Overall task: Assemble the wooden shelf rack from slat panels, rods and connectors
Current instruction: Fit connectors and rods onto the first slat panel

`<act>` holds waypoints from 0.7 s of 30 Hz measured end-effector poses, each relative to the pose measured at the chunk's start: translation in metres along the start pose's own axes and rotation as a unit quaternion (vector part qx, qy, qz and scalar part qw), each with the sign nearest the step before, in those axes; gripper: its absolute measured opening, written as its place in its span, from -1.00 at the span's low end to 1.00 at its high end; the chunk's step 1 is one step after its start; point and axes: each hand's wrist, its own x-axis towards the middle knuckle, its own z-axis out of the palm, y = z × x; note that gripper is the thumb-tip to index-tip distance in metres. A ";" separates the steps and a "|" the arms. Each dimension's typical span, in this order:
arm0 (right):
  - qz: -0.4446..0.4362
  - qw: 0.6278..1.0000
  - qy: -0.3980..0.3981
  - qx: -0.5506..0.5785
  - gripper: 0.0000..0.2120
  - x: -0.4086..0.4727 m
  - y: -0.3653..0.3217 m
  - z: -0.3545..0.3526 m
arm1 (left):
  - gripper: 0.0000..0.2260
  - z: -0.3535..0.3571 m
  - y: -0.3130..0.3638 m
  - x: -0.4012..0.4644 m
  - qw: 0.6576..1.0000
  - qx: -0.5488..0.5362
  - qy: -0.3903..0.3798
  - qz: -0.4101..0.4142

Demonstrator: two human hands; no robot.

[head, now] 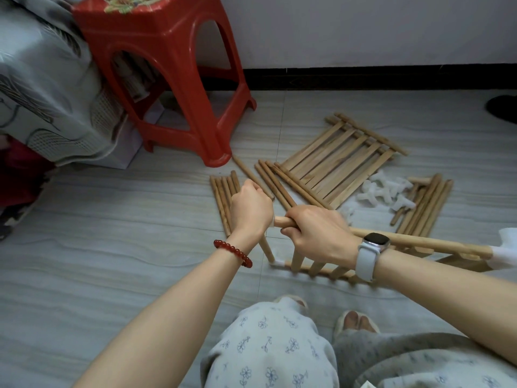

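A partly built rack stands in front of my knees: a long top rod (419, 242) runs right to a white connector (503, 254), and a slat panel (319, 268) sits below it. My right hand (316, 233) grips the left end of that rod. My left hand (250, 210) is closed over the white connector at the rod's left end, on top of an upright rod (265, 249); the connector is almost hidden. A loose slat panel (338, 163) lies flat further back. White connectors (383, 191) lie in a heap on its right.
Short rods (223, 197) lie in a row behind my left hand, longer rods (272, 182) beside the panel, more rods (428, 208) at right. A red plastic stool (167, 79) stands at back left beside a covered bed (42, 93). The wall's dark skirting (377, 78) runs behind.
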 end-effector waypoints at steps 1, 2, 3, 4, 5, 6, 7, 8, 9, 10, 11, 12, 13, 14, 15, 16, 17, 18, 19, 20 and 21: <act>-0.003 1.000 0.007 0.000 -0.86 -0.001 0.000 0.001 | -0.86 0.000 0.000 0.000 1.000 -0.002 0.002 -0.001; -0.006 1.000 0.012 -0.001 -0.85 -0.002 0.000 0.001 | -0.87 0.001 0.000 0.000 1.000 -0.004 0.003 0.000; -0.008 1.000 0.017 -0.002 -0.83 -0.003 -0.001 0.002 | -0.88 0.001 0.000 0.000 1.000 -0.004 0.003 -0.001; -0.011 1.000 0.022 -0.002 -0.82 -0.004 -0.001 0.003 | -0.89 0.002 0.000 0.000 1.000 -0.003 0.004 -0.002; -0.013 1.000 0.027 -0.001 -0.82 -0.005 0.000 0.004 | -0.89 0.002 0.001 0.000 1.000 -0.003 0.005 -0.002; -0.015 0.999 0.031 0.001 -0.82 -0.005 0.000 0.005 | -0.90 0.002 0.001 0.000 1.000 -0.003 0.008 -0.002; -0.015 0.999 0.035 0.002 -0.83 -0.006 0.000 0.005 | -0.91 0.002 0.001 0.000 1.000 -0.002 0.009 0.001; -0.017 0.999 0.038 0.004 -0.83 -0.006 0.000 0.006 | -0.91 0.002 0.001 0.001 1.000 0.001 0.008 0.004; -0.020 0.999 0.039 0.004 -0.83 -0.005 0.000 0.006 | -0.92 0.002 0.000 0.002 1.000 0.002 0.005 0.007; -0.023 0.999 0.040 0.005 -0.83 -0.005 0.000 0.007 | -0.92 0.002 -0.001 0.002 1.000 0.006 -0.002 0.010; -0.025 0.999 0.040 0.005 -0.82 -0.005 0.000 0.008 | -0.91 0.002 -0.002 0.003 1.000 0.012 -0.011 0.015; -0.027 0.999 0.040 0.006 -0.82 -0.005 0.000 0.009 | -0.88 0.003 -0.004 0.003 0.999 0.020 -0.021 0.020; -0.028 0.999 0.043 0.005 -0.82 -0.005 0.000 0.009 | -0.85 0.003 -0.006 0.003 0.999 0.025 -0.030 0.027; -0.028 0.999 0.046 0.005 -0.83 -0.005 0.000 0.009 | -0.82 0.003 -0.007 0.004 0.998 0.029 -0.039 0.038; -0.027 0.998 0.048 0.005 -0.84 -0.005 0.000 0.009 | -0.78 0.002 -0.009 0.004 0.997 0.031 -0.047 0.052; -0.028 0.998 0.051 0.006 -0.84 -0.006 0.000 0.009 | -0.75 0.001 -0.012 0.003 0.995 0.027 -0.052 0.076; -0.032 0.998 0.052 0.007 -0.83 -0.005 0.001 0.009 | -0.72 0.000 -0.016 0.002 0.992 0.015 -0.052 0.111; -0.037 0.998 0.051 0.005 -0.82 -0.005 0.002 0.009 | -0.71 -0.003 -0.020 0.000 0.986 -0.001 -0.048 0.158; -0.041 0.998 0.049 0.004 -0.81 -0.005 0.004 0.008 | -0.71 -0.006 -0.025 -0.004 0.976 -0.014 -0.042 0.213; -0.041 0.998 0.048 0.003 -0.80 -0.004 0.005 0.007 | -0.75 -0.009 -0.031 -0.007 0.961 -0.018 -0.032 0.275; -0.042 0.998 0.049 0.001 -0.79 -0.003 0.007 0.006 | -0.78 -0.012 -0.038 -0.010 0.942 -0.007 -0.021 0.335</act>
